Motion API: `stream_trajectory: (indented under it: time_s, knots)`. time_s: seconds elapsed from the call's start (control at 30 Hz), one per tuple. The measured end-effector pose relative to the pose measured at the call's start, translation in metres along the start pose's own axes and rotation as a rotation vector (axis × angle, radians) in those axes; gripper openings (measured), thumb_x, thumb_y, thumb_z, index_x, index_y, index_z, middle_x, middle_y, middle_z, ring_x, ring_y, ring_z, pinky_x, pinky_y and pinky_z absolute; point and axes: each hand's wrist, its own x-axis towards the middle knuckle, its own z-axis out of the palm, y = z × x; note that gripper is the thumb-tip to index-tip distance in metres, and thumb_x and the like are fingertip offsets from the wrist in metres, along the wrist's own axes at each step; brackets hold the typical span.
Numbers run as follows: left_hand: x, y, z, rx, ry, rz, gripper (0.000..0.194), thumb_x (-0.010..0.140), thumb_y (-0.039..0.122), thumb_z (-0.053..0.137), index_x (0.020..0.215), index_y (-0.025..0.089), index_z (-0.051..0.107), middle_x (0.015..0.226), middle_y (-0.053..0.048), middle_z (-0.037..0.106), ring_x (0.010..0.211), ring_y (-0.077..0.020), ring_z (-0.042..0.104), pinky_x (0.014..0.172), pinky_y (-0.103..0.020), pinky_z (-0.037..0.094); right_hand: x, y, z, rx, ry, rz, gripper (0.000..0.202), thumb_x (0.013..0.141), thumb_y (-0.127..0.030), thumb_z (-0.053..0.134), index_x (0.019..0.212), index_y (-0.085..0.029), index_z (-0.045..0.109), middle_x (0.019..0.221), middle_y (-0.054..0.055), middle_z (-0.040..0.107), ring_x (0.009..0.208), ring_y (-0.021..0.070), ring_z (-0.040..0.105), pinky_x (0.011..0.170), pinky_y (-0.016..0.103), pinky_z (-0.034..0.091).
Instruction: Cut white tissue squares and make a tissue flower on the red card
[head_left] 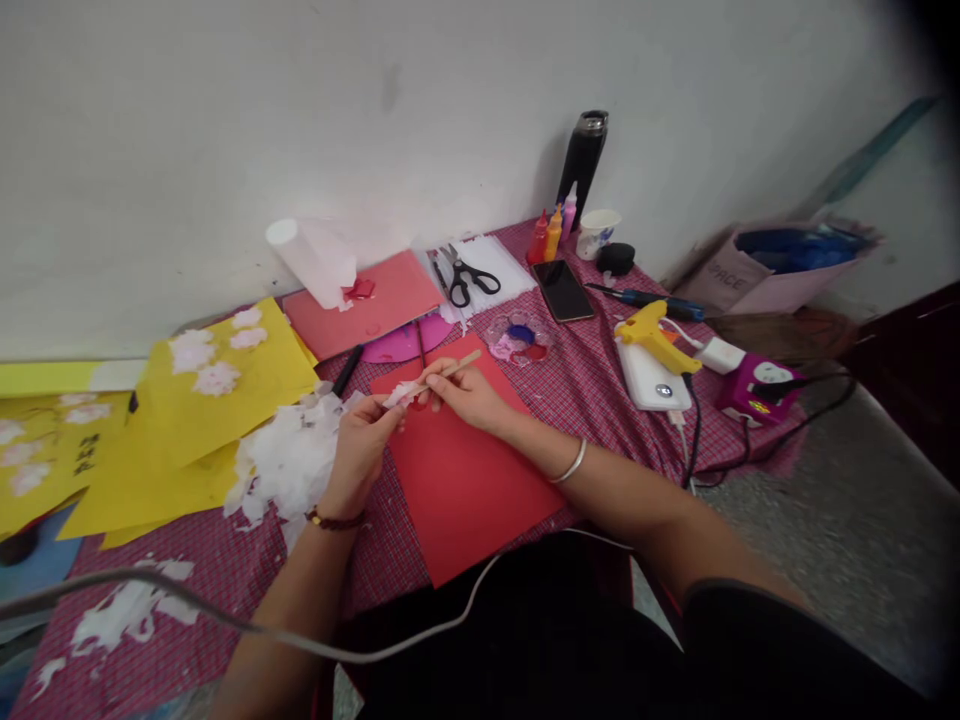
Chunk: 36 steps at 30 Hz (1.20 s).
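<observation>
Above a sheet of red paper (480,470), both hands meet near its upper left part. Between the fingers of my left hand (365,430) is a small pale pink paper piece (403,394), crumpled or petal-like. My right hand (469,393) pinches a thin wooden stick (459,366), its lower end against the paper piece. A heap of torn white tissue paper (289,455) lies just left of my left wrist. Beyond the hands sits a clear paint palette (519,338) with blue, pink and red in its wells.
Yellow sheets (225,400) with pink paper blossoms lie left. Behind are black scissors (469,278), a paper roll (311,262), paint bottles (553,235) and a dark flask (583,160). A phone (562,290), yellow glue gun (656,335) and purple power socket (759,388) stand right. A cable (360,657) crosses in front.
</observation>
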Motion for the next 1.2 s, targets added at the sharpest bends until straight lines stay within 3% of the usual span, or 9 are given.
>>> stream_trajectory:
  time_s: [0.23, 0.3, 0.5, 0.6, 0.73, 0.87, 1.0, 1.1, 1.2]
  knots:
    - [0.001, 0.003, -0.010, -0.355, -0.121, -0.278, 0.019, 0.072, 0.034, 0.074, 0.077, 0.016, 0.072, 0.068, -0.004, 0.068, 0.060, -0.0127, 0.061, 0.057, -0.024, 0.052, 0.002, -0.003, -0.001, 0.098, 0.089, 0.030, 0.025, 0.090, -0.042, 0.064, 0.083, -0.019, 0.061, 0.067, -0.001, 0.068, 0.055, 0.0093, 0.061, 0.055, 0.021, 0.048]
    - [0.002, 0.005, -0.010, -0.404, -0.109, -0.303, 0.017, 0.072, 0.032, 0.075, 0.078, 0.017, 0.071, 0.067, -0.003, 0.067, 0.059, -0.0119, 0.061, 0.056, -0.023, 0.052, 0.002, -0.005, -0.001, 0.147, 0.125, 0.052, 0.026, 0.088, -0.044, 0.067, 0.083, -0.019, 0.063, 0.066, -0.002, 0.068, 0.053, 0.0085, 0.060, 0.054, 0.020, 0.048]
    - [0.010, 0.010, 0.001, -0.325, -0.038, -0.120, 0.026, 0.063, 0.032, 0.086, 0.075, 0.018, 0.068, 0.066, 0.000, 0.065, 0.056, -0.0081, 0.057, 0.053, -0.020, 0.048, 0.003, -0.010, 0.000, 0.246, 0.213, 0.121, 0.028, 0.083, -0.044, 0.073, 0.080, -0.017, 0.069, 0.067, -0.002, 0.068, 0.050, 0.0067, 0.056, 0.053, 0.019, 0.048]
    - [0.013, 0.017, 0.009, -0.204, -0.034, 0.031, 0.021, 0.067, 0.032, 0.083, 0.078, 0.019, 0.072, 0.069, -0.001, 0.067, 0.059, -0.0099, 0.059, 0.058, -0.023, 0.050, 0.005, -0.011, -0.002, 0.333, 0.272, 0.134, 0.023, 0.086, -0.038, 0.071, 0.082, -0.016, 0.070, 0.065, -0.003, 0.067, 0.049, 0.0061, 0.054, 0.053, 0.019, 0.048]
    - [0.014, 0.031, 0.018, 0.187, -0.037, 0.311, 0.012, 0.076, 0.029, 0.075, 0.083, 0.020, 0.076, 0.069, -0.001, 0.068, 0.064, -0.0144, 0.062, 0.067, -0.029, 0.052, 0.008, -0.010, -0.008, 0.455, 0.305, 0.197, 0.014, 0.094, -0.029, 0.060, 0.089, -0.017, 0.066, 0.059, -0.006, 0.063, 0.044, 0.0060, 0.051, 0.051, 0.018, 0.048]
    - [0.019, 0.042, 0.016, 0.565, -0.099, 0.601, 0.007, 0.077, 0.026, 0.074, 0.083, 0.023, 0.077, 0.080, -0.002, 0.072, 0.078, -0.0175, 0.065, 0.081, -0.031, 0.051, 0.010, -0.014, -0.014, 0.597, 0.274, 0.311, 0.016, 0.098, -0.029, 0.056, 0.087, -0.018, 0.060, 0.060, -0.007, 0.063, 0.043, 0.0052, 0.052, 0.054, 0.019, 0.052]
    - [0.028, 0.042, 0.010, 0.580, -0.072, 0.512, 0.012, 0.083, 0.032, 0.070, 0.088, 0.023, 0.076, 0.076, -0.001, 0.070, 0.071, -0.0164, 0.063, 0.071, -0.029, 0.050, 0.013, -0.016, -0.018, 0.589, 0.219, 0.251, 0.008, 0.094, -0.025, 0.062, 0.090, -0.019, 0.059, 0.069, -0.006, 0.068, 0.046, 0.0055, 0.055, 0.058, 0.021, 0.055]
    - [0.037, 0.033, 0.004, 0.521, -0.134, 0.367, 0.022, 0.084, 0.037, 0.067, 0.096, 0.021, 0.074, 0.077, -0.002, 0.070, 0.068, -0.0153, 0.063, 0.067, -0.027, 0.049, 0.018, -0.011, -0.021, 0.398, 0.269, 0.206, 0.016, 0.095, -0.024, 0.061, 0.080, -0.018, 0.056, 0.063, -0.006, 0.066, 0.042, 0.0054, 0.050, 0.050, 0.018, 0.049]
    - [0.047, 0.018, -0.003, 0.629, -0.170, 0.329, 0.034, 0.081, 0.040, 0.066, 0.107, 0.019, 0.070, 0.085, -0.004, 0.071, 0.071, -0.0163, 0.063, 0.070, -0.029, 0.050, 0.023, -0.002, -0.024, 0.201, 0.329, 0.185, 0.021, 0.096, -0.018, 0.057, 0.074, -0.017, 0.054, 0.059, -0.005, 0.063, 0.042, 0.0053, 0.049, 0.046, 0.016, 0.043]
